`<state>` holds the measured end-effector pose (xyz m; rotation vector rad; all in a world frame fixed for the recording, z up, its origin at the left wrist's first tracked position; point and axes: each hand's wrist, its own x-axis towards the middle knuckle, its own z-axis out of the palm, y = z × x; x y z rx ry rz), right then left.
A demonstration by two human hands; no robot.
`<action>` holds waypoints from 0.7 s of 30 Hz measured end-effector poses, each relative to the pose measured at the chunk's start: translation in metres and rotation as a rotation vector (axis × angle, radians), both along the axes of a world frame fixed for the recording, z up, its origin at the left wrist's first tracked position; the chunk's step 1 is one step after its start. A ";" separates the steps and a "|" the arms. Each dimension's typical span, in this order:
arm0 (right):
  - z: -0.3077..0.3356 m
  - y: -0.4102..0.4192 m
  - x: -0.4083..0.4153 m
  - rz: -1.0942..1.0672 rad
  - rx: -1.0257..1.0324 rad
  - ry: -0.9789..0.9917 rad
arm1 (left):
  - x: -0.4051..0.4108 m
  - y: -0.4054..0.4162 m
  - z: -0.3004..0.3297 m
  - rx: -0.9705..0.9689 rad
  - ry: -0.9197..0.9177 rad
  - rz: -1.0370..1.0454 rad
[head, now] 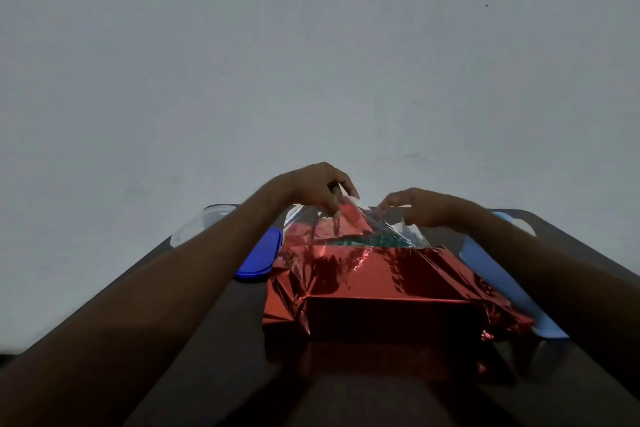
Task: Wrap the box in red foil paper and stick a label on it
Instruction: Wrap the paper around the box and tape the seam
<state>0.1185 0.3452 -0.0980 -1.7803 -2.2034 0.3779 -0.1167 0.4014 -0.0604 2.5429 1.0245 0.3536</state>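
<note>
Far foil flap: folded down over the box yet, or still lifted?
Lifted. Left hand and right hand pinch the red foil flap's edge above the box; green surface shows underneath.

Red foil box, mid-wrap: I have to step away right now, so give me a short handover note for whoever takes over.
Left hand: pinches the raised far flap of the red foil, holding it up over the far edge.
Right hand: fingers curled on the foil's far right edge, beside the left hand.
Box: on the dark table, front and top mostly covered; a green strip of it shows bare at the far side.
Done: foil folded over the near face and top.
Left: bring the far flap down, close the crumpled side ends, stick the label. No label is visible in this view.
</note>
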 end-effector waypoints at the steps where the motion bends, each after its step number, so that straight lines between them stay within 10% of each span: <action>1: 0.004 -0.002 0.001 -0.002 -0.018 -0.021 | -0.001 -0.003 0.002 -0.010 -0.002 0.004; 21: 0.007 -0.037 -0.011 -0.007 0.191 -0.151 | -0.017 -0.086 -0.020 -0.063 0.043 -0.041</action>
